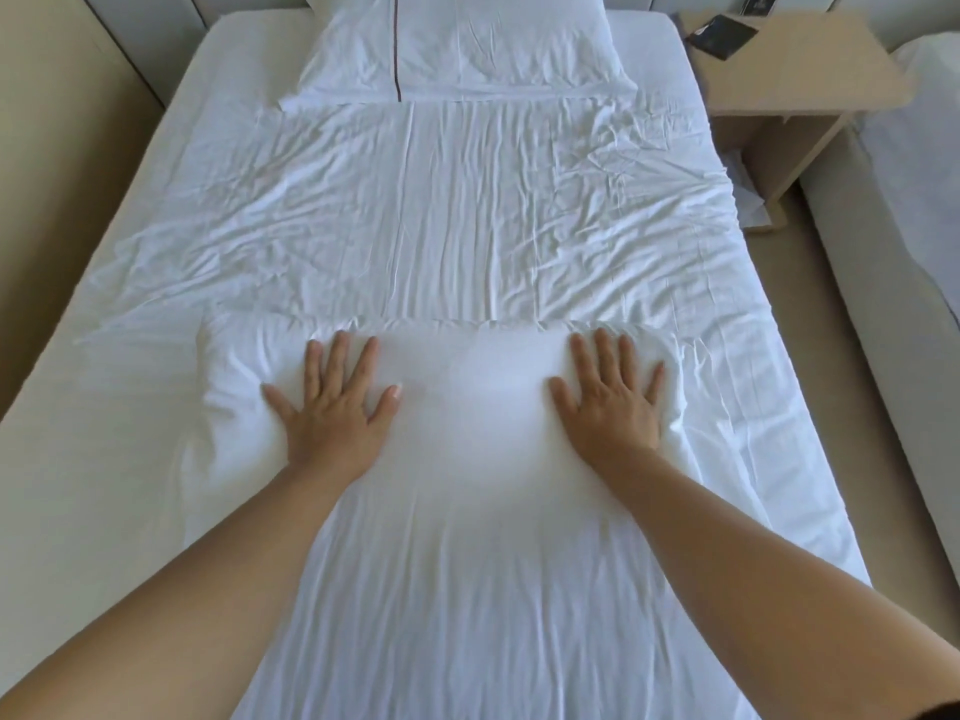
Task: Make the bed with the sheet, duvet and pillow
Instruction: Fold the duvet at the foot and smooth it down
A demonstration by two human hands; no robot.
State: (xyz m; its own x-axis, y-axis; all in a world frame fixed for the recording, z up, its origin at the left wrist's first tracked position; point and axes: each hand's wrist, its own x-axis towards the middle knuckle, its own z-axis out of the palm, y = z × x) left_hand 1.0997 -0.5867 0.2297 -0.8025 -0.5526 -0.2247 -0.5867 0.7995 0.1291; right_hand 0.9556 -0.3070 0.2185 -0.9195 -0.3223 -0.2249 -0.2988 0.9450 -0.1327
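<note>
So our left hand [332, 407] and right hand [613, 407] press flat, fingers spread, gripping nothing. The duvet [467, 402] fold runs crosswise just beyond our fingertips [340, 339].

One pillow [457, 44], one sheet [415, 226] and one duvet [467, 407] are here. Two hands: left hand [332, 407], right hand [613, 402]. One nightstand [779, 70].
</note>
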